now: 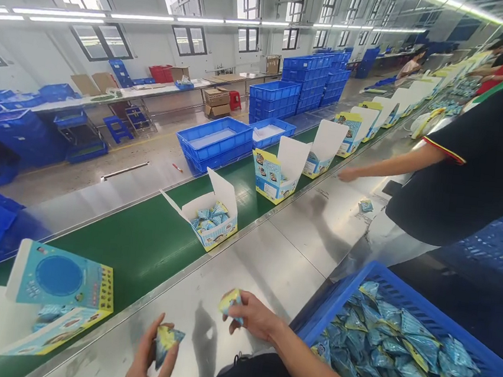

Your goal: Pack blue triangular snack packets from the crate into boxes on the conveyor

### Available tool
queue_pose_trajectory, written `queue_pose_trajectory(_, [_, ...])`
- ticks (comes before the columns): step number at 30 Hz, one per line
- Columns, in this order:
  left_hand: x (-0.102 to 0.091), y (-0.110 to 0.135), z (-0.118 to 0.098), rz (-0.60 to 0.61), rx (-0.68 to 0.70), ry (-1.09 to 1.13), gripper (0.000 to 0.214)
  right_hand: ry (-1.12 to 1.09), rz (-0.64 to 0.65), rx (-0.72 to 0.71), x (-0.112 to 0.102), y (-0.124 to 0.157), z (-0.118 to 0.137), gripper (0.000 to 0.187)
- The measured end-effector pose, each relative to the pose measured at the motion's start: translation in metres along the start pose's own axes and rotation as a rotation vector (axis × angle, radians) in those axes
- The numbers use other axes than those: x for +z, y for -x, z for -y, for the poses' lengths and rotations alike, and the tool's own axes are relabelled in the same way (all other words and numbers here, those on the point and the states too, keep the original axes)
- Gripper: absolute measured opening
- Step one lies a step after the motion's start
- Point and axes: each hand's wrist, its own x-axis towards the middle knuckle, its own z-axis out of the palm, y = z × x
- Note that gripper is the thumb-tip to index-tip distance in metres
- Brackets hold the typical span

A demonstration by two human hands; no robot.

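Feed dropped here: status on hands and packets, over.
Left grip shut on packet. Right grip shut on second packet. Open box ahead on belt. Co-worker's arm well clear.

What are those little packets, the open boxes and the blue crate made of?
The packet in the left hand, like the one in the right hand, looks like glossy plastic film: it crinkles and glints. The open box seems printed cardboard, with plain white folded flaps. The blue crate looks like moulded matte plastic, with a slotted wall.

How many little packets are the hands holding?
2. One packet is in the left hand, over the steel table; the other packet is in the right hand, near the blue crate. Another could hide in a palm.
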Motion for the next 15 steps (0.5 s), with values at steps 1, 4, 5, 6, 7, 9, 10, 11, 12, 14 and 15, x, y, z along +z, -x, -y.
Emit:
queue_pose_trajectory(1, [-0.001, 0.0, -0.002, -0.016, -0.001, -0.001, 0.101, 0.023, 0.018, 0.022, 0.002, 0.0, -0.002, 0.062])
queue_pose_trajectory(4, [0.001, 0.0, -0.007, -0.036, 0.067, -0.072, 0.094, 0.03, 0.009, 0.04, 0.008, 0.001, -0.015, 0.062])
queue_pose_trajectory(5, [0.003, 0.001, -0.007, -0.016, 0.124, -0.094, 0.091, 0.046, 0.02, 0.072, 0.01, 0.001, -0.021, 0.062])
queue_pose_trajectory(6, [0.008, 0.001, -0.006, 0.004, 0.187, -0.097, 0.088, 0.067, 0.03, 0.119, 0.012, 0.0, -0.028, 0.063])
queue_pose_trajectory(7, [0.014, 0.003, -0.004, 0.014, 0.248, -0.088, 0.085, 0.08, 0.022, 0.173, 0.014, -0.001, -0.035, 0.064])
queue_pose_trajectory(9, [0.029, 0.005, 0.003, 0.042, 0.372, -0.075, 0.079, 0.04, -0.052, 0.252, 0.015, -0.002, -0.045, 0.065])
queue_pose_trajectory(10, [0.038, 0.005, 0.007, 0.08, 0.433, -0.079, 0.077, -0.003, -0.087, 0.272, 0.015, -0.003, -0.049, 0.066])
queue_pose_trajectory(11, [0.047, 0.005, 0.013, 0.132, 0.482, -0.091, 0.073, -0.052, -0.091, 0.289, 0.015, -0.003, -0.051, 0.066])
queue_pose_trajectory(12, [0.055, 0.003, 0.018, 0.2, 0.522, -0.113, 0.07, -0.103, -0.066, 0.3, 0.014, -0.002, -0.051, 0.067])
queue_pose_trajectory(14, [0.068, -0.003, 0.027, 0.364, 0.575, -0.173, 0.069, -0.16, 0.011, 0.271, 0.013, 0.001, -0.05, 0.07])
queue_pose_trajectory(15, [0.073, -0.007, 0.031, 0.444, 0.585, -0.202, 0.071, -0.159, 0.04, 0.248, 0.012, 0.002, -0.05, 0.072])
